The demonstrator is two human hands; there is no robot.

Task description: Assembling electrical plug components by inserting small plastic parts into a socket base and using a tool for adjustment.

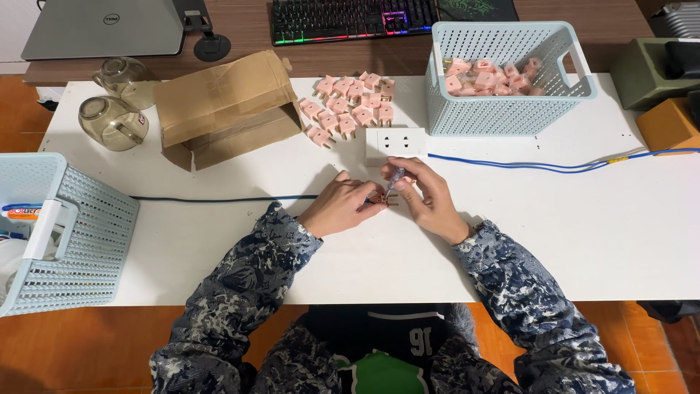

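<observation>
Pink plastic plug [380, 200], light and rigid, pinched by left hand [339, 206] fingers at its body; right hand [426, 197] fingers pinch a screwdriver [394, 179].

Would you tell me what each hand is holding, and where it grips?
The right hand pinches a small screwdriver by its handle; the left hand holds a small plug, grip hidden.

One head-worn camera looks steeply down, fairly near, onto the white table [569, 241].

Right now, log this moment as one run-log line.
left hand: holds small plug | right hand: screwdriver on plug | pink plugs: loose pile behind | basket: more plugs
</observation>
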